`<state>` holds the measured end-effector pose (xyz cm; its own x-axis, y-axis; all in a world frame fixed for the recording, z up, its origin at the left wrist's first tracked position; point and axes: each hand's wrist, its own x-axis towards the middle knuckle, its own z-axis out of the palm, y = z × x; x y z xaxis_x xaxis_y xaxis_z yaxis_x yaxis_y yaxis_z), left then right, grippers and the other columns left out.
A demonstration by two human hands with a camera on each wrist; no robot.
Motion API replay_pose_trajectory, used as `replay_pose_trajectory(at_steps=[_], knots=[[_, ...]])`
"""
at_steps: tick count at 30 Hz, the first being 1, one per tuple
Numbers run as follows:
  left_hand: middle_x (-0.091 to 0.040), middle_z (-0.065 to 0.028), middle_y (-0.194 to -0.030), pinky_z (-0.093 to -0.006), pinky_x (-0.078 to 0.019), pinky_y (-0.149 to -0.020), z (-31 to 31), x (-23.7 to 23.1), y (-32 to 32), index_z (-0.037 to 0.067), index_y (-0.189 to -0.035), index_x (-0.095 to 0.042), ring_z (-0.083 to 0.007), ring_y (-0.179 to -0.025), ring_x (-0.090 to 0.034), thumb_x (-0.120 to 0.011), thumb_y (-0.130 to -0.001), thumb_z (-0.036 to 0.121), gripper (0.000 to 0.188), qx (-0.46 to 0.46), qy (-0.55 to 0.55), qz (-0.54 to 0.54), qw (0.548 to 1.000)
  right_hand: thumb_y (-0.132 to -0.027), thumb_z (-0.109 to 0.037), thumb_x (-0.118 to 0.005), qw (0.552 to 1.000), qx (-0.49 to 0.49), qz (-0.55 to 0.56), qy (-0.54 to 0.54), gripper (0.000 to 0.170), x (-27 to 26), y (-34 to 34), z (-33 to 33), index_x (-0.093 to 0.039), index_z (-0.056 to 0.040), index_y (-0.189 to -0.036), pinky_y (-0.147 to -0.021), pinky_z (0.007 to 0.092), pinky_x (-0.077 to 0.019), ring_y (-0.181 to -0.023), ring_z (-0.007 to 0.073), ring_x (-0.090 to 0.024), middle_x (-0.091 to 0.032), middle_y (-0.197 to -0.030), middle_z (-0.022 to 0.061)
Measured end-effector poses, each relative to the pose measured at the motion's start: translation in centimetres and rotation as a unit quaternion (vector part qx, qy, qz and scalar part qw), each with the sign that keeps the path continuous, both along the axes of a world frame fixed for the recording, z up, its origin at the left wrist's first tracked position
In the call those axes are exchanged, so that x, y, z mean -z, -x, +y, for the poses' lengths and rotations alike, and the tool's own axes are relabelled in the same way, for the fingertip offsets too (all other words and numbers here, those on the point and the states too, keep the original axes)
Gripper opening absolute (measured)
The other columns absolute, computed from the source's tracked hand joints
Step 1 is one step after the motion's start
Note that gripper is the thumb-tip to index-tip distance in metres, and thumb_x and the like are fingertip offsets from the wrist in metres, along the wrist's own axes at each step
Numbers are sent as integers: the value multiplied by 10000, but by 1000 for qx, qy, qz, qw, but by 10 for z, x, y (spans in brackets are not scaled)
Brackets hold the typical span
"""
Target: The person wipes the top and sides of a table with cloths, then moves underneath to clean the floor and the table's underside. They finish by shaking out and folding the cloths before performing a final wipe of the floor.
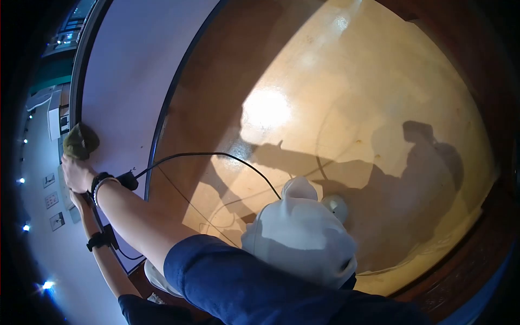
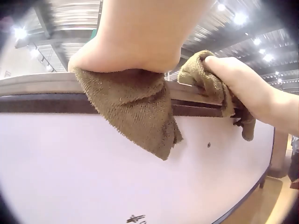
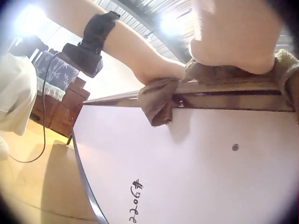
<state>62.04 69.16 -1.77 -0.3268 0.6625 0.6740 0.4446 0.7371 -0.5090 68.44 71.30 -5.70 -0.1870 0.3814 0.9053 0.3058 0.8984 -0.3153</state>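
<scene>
Head view, and both arms are at full stretch, reaching for the top rim (image 2: 37, 85) of a pale panel (image 1: 138, 81) that stands on edge! The right hand (image 1: 78, 174) is furthest out, with brown cloth (image 1: 81, 142) poking out beyond it. Over to the left wrist, and that's a firm hold: the right hand is clamped on the cloth, folding it over the rim. The left hand (image 3: 161, 69) is near it but apart, set down over cloth of its own. Its fingers are hidden, so whether it grips or merely presses, I can't tell. One cloth or two? I can't call that either.

So, the step in hand: my reading is a wipe along the rim, with the cloth lapping over onto the panel's face. Below the hands, there's a dark spot (image 3: 235, 147) on that face, and further down some handwriting (image 3: 135, 200), neither under the cloth. What does the next move call for? I'd say a steady slide along the rim, cloth pressed flat, both hands pushing evenly so the panel doesn't rock. And watch that cable (image 1: 216, 154), looping from the right wrist; it could snag on a long sweep!
</scene>
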Motion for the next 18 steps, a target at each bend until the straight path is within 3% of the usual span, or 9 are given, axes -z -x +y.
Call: replay_pose_trajectory(at_steps=[1, 3, 5, 7, 8, 10, 12, 13, 18], knots=[[-591, -54, -1070, -407, -471, -761, 10, 7, -13, 159, -1072, -511, -263, -970, -576, -439, -848, 312, 281, 6, 1, 63, 998, -730, -225, -496, 999, 19, 25, 9, 264, 3, -12, 5, -652, -25, -804, -903, 430, -327, -931, 281, -534, -621, -877, 120], [-605, -70, -1015, -386, -469, -747, 2, 7, -4, 121, -1071, -524, -243, -915, -585, -440, -860, 294, 286, -15, -33, -10, 999, -724, -211, -503, 995, 57, 84, 22, 257, 1, -23, 11, -644, -12, -805, -919, 428, -327, -945, 286, -528, -614, -883, 133], [-577, -101, -1071, -357, -424, -825, -50, -17, 58, 70, -1117, -514, -228, -971, -541, -416, -883, 280, 330, 125, -7, -241, 962, -718, -197, -509, 987, 90, 133, 28, 251, -2, -36, 18, -636, 1, -806, -936, 427, -327, -959, 291, -523, -607, -890, 147], [-548, -131, -1128, -329, -378, -902, -82, -25, 101, 18, -1164, -504, -212, -1026, -498, -392, -906, 266, 375, 179, -18, -410, 894, -713, -184, -516, 979, 118, 163, 35, 246, -1, -51, 24, -628, 14, -807, -952, 425, -327, -973, 295, -517, -600, -896, 160], [-533, -146, -1156, -314, -356, -941, -88, -24, 107, -7, -1187, -499, -205, -1054, -477, -380, -918, 259, 397, 187, -27, -449, 873, -710, -179, -511, 977, 78, 192, 40, 240, -1, -63, 31, -625, 10, -802, -944, 429, -327, -966, 301, -513, -594, -880, 160], [-550, -150, -1126, -312, -351, -925, -89, -18, 74, -38, -1116, -541, -213, -1037, -486, -430, -900, 280, 400, 230, -56, -484, 842, -757, -185, -463, 983, 32, 173, 53, 283, 6, -67, 30, -604, 31, -875, -960, 432, -317, -1015, 316, -498, -581, -956, 180], [-581, -147, -992, -296, -368, -868, -90, -19, 67, -27, -1093, -548, -221, -907, -514, -419, -903, 268, 374, 261, -7, -445, 857, -779, -174, -445, 983, 79, 164, 31, 308, 14, -74, 30, -576, 35, -962, -979, 423, -307, -1056, 313, -481, -563, -1021, 178], [-563, -167, -1042, -320, -358, -894, -94, -15, 75, -23, -1109, -541, -257, -960, -509, -406, -905, 259, 373, 261, -16, -376, 889, -783, -167, -451, 980, 94, 174, 22, 292, 16, -76, 31, -566, 19, -975, -978, 406, -306, -1062, 303, -478, -558, -1029, 171], [-537, -182, -1080, -368, -351, -908, -98, -9, 53, -11, -1128, -525, -309, -1000, -495, -374, -885, 234, 377, 298, -31, -350, 887, -807, -165, -455, 988, 104, 114, 29, 279, 12, -115, 56, -551, -14, -1021, -985, 398, -308, -1118, 297, -439, -530, -1095, 159]])
